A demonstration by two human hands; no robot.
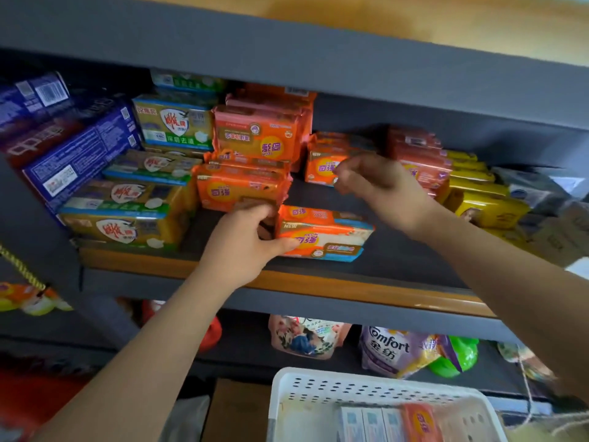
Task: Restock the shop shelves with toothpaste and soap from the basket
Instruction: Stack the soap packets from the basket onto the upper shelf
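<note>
Sliding this orange-and-white soap pack (322, 234) into line is the step I judge to be in hand, so I would keep my left hand (245, 244) low and push the pack back along the shelf board (318, 282) rather than lift it, squaring it behind the gap between the orange stacks. My left fingers (255, 215) are wrapped over the pack's near-left end, with the thumb lying along its front edge, so the pack is gripped and sits just to the right of those fingers, flat on the board.

My right hand (379, 186) hangs above and beyond the pack, apart from it, fingers curled in with the tips drawn together. I cannot tell whether they pinch the wrapper of the small orange soap pack (322, 169) behind them or nothing at all. I would steady that rear pack with this hand while the front one goes in.

Just beyond my left fingertips stands a stack of orange soap (242, 186), which could tip if I nudge it.

The white basket (318, 387) sits below my arms, with toothpaste boxes (366, 422) and another orange pack (420, 422) inside, so more remains to shelve.
</note>
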